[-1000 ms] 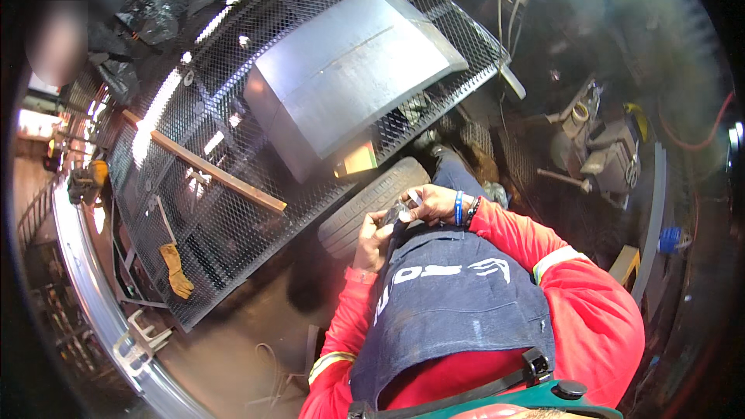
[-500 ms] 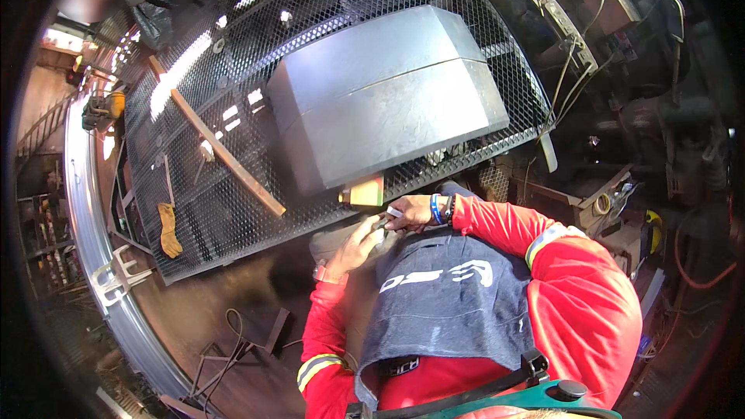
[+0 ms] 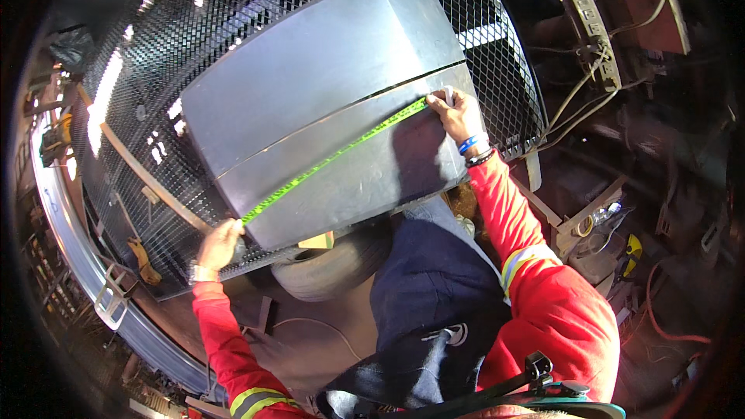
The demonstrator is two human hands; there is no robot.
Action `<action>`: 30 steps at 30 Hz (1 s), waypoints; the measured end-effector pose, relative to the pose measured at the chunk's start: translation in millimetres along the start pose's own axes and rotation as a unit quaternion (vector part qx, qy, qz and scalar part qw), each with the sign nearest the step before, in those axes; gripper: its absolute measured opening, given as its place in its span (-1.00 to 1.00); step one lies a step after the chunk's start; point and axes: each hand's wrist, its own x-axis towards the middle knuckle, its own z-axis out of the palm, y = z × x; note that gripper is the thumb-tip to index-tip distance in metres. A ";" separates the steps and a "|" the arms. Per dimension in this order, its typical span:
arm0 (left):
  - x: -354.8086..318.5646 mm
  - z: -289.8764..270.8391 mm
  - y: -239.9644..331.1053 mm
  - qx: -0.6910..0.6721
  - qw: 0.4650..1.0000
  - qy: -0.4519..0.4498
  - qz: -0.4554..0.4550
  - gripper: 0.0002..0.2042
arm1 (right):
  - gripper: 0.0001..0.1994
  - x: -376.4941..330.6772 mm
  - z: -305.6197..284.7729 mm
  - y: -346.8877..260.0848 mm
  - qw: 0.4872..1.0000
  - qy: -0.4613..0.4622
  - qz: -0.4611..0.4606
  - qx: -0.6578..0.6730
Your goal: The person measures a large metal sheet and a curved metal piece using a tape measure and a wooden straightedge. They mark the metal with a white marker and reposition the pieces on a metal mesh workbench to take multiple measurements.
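A green tape measure blade [image 3: 334, 157] stretches diagonally over the bent grey sheet-metal panel [image 3: 326, 70]. My left hand [image 3: 220, 245] is closed on the blade's lower end at the panel's near left corner. The upper end is pinched by my right hand [image 3: 459, 118], above the panel's right part. A small whitish piece shows at the right fingers; I cannot tell what it is. The tape's case cannot be made out. A dark seam runs across the panel, and my right hand and arm shade its right part.
Beneath the panel is a black expanded-metal mesh [image 3: 497, 70]. A wooden strip [image 3: 147, 174] and yellow glove [image 3: 144, 262] lie to the left. A tyre [image 3: 334, 264] sits under the near edge, by a yellow-green block [image 3: 317, 241]. Cables hang beside a power strip [image 3: 594, 35] at right.
My hands have moved from close together before my apron out over the panel and far apart. The green tape is now drawn out between them. My view has shifted closer to the panel.
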 end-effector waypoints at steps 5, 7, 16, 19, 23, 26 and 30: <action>61.5 -21.3 19.0 0.081 0.994 0.035 0.061 -0.78 | -0.80 14.3 18.6 11.4 0.992 0.119 -0.043 -0.018; 73.9 -21.9 9.7 0.087 0.993 0.039 0.068 -0.79 | -0.82 9.5 24.2 2.2 0.988 0.145 -0.047 -0.035; 107.1 -35.9 -0.4 0.079 0.996 0.008 0.039 -0.74 | -0.92 12.8 28.6 1.9 0.986 0.168 -0.016 0.012; 115.2 -37.3 -9.7 0.077 0.997 -0.006 0.012 -0.72 | -0.92 12.5 24.2 -5.9 0.988 0.153 -0.013 -0.027; 125.0 -41.1 5.4 0.090 0.994 -0.044 -0.041 -0.72 | -0.91 12.8 25.2 -7.6 0.988 0.150 -0.012 -0.037; 129.2 -42.6 6.5 0.063 0.996 -0.058 -0.037 -0.72 | -0.92 10.7 26.7 -2.6 0.987 0.159 -0.010 -0.021; 132.4 -44.2 9.7 0.096 0.993 -0.056 -0.042 -0.72 | -0.92 11.0 29.7 1.1 0.985 0.170 -0.030 -0.013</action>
